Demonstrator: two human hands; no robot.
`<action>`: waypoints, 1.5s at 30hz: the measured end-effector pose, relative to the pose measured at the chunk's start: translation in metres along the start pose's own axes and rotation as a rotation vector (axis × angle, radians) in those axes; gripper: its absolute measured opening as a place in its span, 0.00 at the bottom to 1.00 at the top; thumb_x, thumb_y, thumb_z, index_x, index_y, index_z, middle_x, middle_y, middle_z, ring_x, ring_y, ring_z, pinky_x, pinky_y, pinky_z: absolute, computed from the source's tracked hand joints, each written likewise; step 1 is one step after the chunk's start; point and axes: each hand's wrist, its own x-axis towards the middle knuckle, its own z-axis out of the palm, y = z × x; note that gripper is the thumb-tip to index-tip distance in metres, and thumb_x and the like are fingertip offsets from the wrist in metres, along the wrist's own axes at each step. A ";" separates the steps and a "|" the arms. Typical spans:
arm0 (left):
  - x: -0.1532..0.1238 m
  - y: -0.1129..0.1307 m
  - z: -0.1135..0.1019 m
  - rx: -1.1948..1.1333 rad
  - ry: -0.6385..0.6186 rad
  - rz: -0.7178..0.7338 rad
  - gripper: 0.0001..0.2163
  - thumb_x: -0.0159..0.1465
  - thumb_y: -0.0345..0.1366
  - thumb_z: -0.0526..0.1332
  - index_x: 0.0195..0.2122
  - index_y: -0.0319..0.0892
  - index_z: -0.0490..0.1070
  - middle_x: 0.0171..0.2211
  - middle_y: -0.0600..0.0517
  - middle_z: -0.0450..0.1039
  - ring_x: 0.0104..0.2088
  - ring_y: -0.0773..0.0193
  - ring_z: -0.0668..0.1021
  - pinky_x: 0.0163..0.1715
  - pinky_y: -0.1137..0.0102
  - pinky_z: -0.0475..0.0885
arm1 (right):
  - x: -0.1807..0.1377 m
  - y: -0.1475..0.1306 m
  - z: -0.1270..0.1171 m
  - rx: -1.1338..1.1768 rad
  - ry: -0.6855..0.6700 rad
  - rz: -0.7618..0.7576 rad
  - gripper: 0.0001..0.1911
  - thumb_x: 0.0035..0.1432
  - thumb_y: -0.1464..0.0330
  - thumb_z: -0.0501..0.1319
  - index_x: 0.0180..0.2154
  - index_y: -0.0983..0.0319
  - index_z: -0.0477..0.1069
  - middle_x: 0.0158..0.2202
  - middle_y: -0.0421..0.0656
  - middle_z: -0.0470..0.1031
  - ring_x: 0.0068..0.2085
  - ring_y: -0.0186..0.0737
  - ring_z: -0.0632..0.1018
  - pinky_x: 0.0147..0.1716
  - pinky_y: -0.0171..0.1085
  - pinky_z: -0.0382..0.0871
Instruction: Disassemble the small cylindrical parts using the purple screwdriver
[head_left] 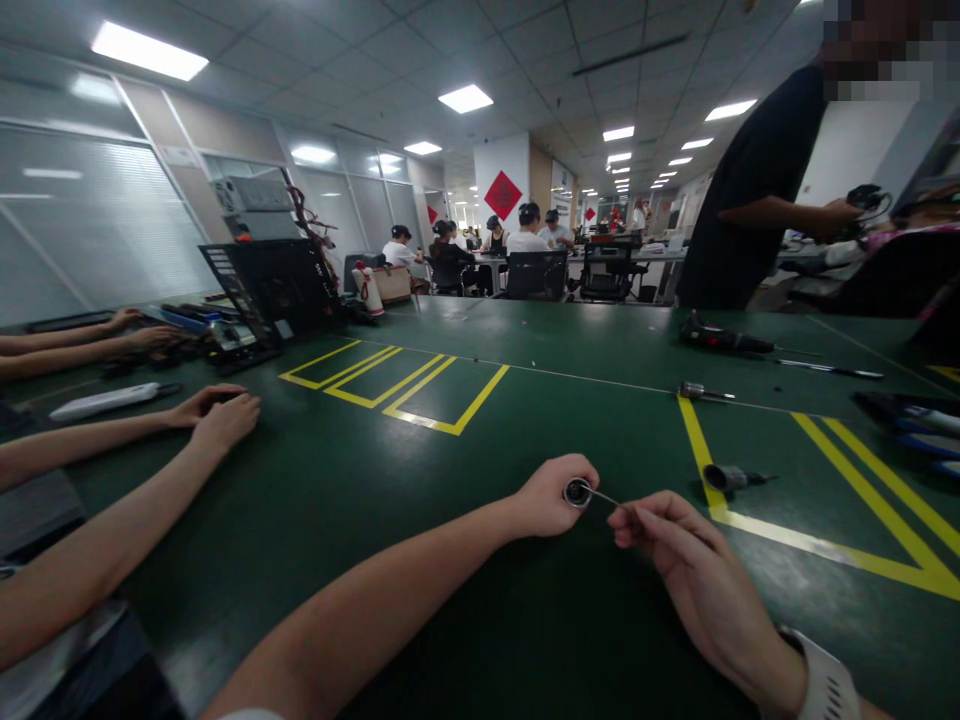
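Observation:
My left hand (551,495) is closed in a fist around a small round metal-rimmed part (577,492), its dark face turned toward me. My right hand (675,545) pinches a thin metal rod (609,497) whose tip touches that round part. Both hands hover just above the green table (465,520), near its middle. A white band (825,685) sits on my right wrist.
A short black tool (731,478) lies on a yellow line to the right; more screwdrivers (724,340) lie farther back. Another person's hands (217,410) rest on the table at left, beside a white tool (112,400). A person in black (750,190) stands at the right.

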 end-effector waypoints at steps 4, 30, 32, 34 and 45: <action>-0.001 0.001 0.000 -0.037 0.045 -0.051 0.08 0.50 0.22 0.60 0.27 0.39 0.63 0.28 0.55 0.63 0.30 0.68 0.68 0.33 0.72 0.65 | -0.003 0.001 0.000 -0.127 0.023 -0.036 0.10 0.51 0.60 0.64 0.30 0.59 0.75 0.32 0.44 0.77 0.36 0.44 0.75 0.38 0.44 0.69; -0.009 0.015 0.008 0.390 -0.203 0.122 0.24 0.54 0.37 0.64 0.50 0.40 0.57 0.40 0.46 0.72 0.39 0.57 0.75 0.42 0.65 0.65 | -0.003 0.018 -0.001 -0.865 -0.081 -0.582 0.08 0.52 0.73 0.60 0.33 0.56 0.63 0.37 0.43 0.69 0.37 0.43 0.73 0.36 0.42 0.69; -0.009 0.014 0.009 0.383 -0.195 0.133 0.25 0.55 0.39 0.64 0.50 0.40 0.56 0.40 0.46 0.72 0.39 0.57 0.75 0.42 0.65 0.65 | -0.004 0.015 -0.001 -0.909 -0.114 -0.595 0.07 0.53 0.74 0.58 0.33 0.57 0.64 0.38 0.43 0.70 0.37 0.43 0.74 0.37 0.43 0.69; -0.009 0.014 0.009 0.381 -0.191 0.116 0.25 0.55 0.39 0.64 0.51 0.40 0.56 0.40 0.46 0.72 0.40 0.57 0.75 0.42 0.65 0.65 | -0.005 0.011 -0.001 -0.956 -0.143 -0.602 0.07 0.53 0.74 0.59 0.33 0.56 0.64 0.39 0.44 0.70 0.39 0.44 0.74 0.38 0.43 0.70; -0.010 0.017 0.012 0.370 -0.117 0.136 0.25 0.54 0.36 0.64 0.51 0.40 0.57 0.43 0.45 0.72 0.43 0.55 0.75 0.47 0.61 0.65 | -0.005 0.004 -0.001 -1.049 -0.116 -0.687 0.08 0.52 0.75 0.58 0.33 0.57 0.63 0.37 0.45 0.71 0.37 0.44 0.74 0.35 0.41 0.70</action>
